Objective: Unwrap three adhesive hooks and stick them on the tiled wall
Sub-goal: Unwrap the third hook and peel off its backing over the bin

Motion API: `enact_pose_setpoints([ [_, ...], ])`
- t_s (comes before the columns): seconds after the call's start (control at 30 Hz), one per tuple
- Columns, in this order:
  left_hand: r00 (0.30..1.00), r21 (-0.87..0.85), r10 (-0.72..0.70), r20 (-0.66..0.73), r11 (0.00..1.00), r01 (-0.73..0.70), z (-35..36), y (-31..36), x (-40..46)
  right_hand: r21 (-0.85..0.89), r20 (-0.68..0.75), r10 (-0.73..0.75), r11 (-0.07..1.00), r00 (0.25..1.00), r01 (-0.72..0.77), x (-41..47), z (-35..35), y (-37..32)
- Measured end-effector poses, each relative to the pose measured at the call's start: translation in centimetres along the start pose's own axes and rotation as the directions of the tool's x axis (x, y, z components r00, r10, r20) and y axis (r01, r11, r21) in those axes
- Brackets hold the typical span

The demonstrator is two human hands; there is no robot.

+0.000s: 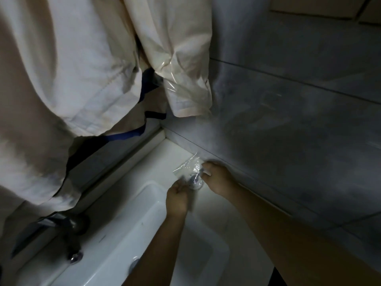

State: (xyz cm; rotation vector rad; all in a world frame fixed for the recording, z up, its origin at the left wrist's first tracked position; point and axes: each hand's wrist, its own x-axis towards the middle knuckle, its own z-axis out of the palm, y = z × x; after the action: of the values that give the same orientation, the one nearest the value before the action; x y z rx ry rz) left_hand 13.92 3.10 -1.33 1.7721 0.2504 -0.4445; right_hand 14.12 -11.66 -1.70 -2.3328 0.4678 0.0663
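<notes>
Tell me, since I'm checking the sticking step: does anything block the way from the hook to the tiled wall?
Only its wrapper. The hook sits partly in the clear wrapper, held by both hands over the sink ledge. The wall beside them looks bare; hanging cloth covers only its far end.

The room was dim, with the brightest light falling on the white sink [123,234] at the lower left. The sink had a wide flat rim and a deep basin, and a drain [134,263] showed at its bottom. A dark tap [77,223] stood at the rim on the left, with a chrome base [75,257]. On the right rose a wall [299,120] of large grey tiles with thin joints. Pale cream cloth [61,79] hung from above on the left, and a sleeve [185,79] hung near the wall.
</notes>
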Motion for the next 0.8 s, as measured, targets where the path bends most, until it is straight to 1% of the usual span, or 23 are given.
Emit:
enact_pose_setpoints([
  [0.07, 0.999, 0.008, -0.025, 0.020, 1.000, 0.025, 0.2, 0.0, 0.5, -0.060, 0.058, 0.011, 0.998, 0.998, -0.008, 0.2, 0.4, 0.1],
  [0.13, 0.997, -0.043, -0.054, 0.057, 0.997, 0.056, 0.6, -0.2, 0.7, -0.131, 0.095, -0.021, 0.991, 0.995, 0.033, -0.2, 0.8, 0.3],
  [0.17, 0.996, -0.067, -0.051, 0.069, 0.996, 0.056, 0.8, -0.3, 0.7, -0.160, 0.096, -0.039, 0.986, 0.995, 0.054, -0.5, 0.9, 0.3],
  [0.23, 0.995, -0.073, -0.036, 0.090, 0.996, 0.043, 1.0, -0.4, 0.4, -0.153, 0.063, -0.044, 0.987, 0.997, 0.053, -1.1, 1.0, 0.5],
  [0.37, 0.985, -0.011, -0.025, 0.168, 1.000, 0.027, 1.2, -1.0, -0.7, -0.067, 0.014, 0.004, 0.998, 1.000, -0.003, -3.5, 0.4, 1.0],
  [0.43, 0.982, 0.043, 0.007, 0.187, 0.999, -0.015, 1.5, -1.4, -1.6, 0.036, -0.056, 0.035, 0.999, 0.998, -0.033, -5.1, 0.2, 1.4],
  [0.47, 0.978, 0.042, 0.034, 0.205, 0.998, -0.043, 1.7, -1.6, -2.2, 0.105, -0.115, 0.075, 0.992, 0.991, -0.063, -6.1, -0.1, 1.6],
  [0.53, 0.958, -0.019, 0.141, 0.250, 0.990, -0.140, 2.3, -2.2, -3.5, 0.233, -0.213, 0.200, 0.961, 0.956, -0.149, -7.9, -0.6, 2.1],
  [0.57, 0.949, -0.009, 0.183, 0.255, 0.982, -0.186, 2.6, -2.8, -3.9, 0.289, -0.245, 0.265, 0.938, 0.933, -0.191, -8.7, -0.8, 2.4],
  [0.6, 0.943, 0.036, 0.217, 0.253, 0.972, -0.233, 2.9, -3.5, -4.4, 0.346, -0.253, 0.331, 0.909, 0.909, -0.234, -9.4, -0.9, 2.9],
  [0.63, 0.928, 0.079, 0.258, 0.267, 0.954, -0.288, 3.4, -4.3, -5.0, 0.412, -0.238, 0.398, 0.867, 0.886, -0.278, -10.3, -1.0, 3.4],
  [0.67, 0.916, 0.110, 0.289, 0.278, 0.938, -0.329, 3.7, -5.0, -5.5, 0.485, -0.189, 0.464, 0.810, 0.865, -0.329, -10.9, -1.1, 3.8],
  [0.73, 0.916, 0.080, 0.294, 0.272, 0.942, -0.326, 4.4, -6.1, -6.9, 0.639, -0.065, 0.576, 0.651, 0.815, -0.410, -12.4, -1.2, 4.4],
  [0.8, 0.930, 0.034, 0.249, 0.272, 0.963, -0.268, 5.1, -7.1, -7.8, 0.745, 0.000, 0.662, 0.500, 0.750, -0.442, -13.8, -1.2, 5.1],
])
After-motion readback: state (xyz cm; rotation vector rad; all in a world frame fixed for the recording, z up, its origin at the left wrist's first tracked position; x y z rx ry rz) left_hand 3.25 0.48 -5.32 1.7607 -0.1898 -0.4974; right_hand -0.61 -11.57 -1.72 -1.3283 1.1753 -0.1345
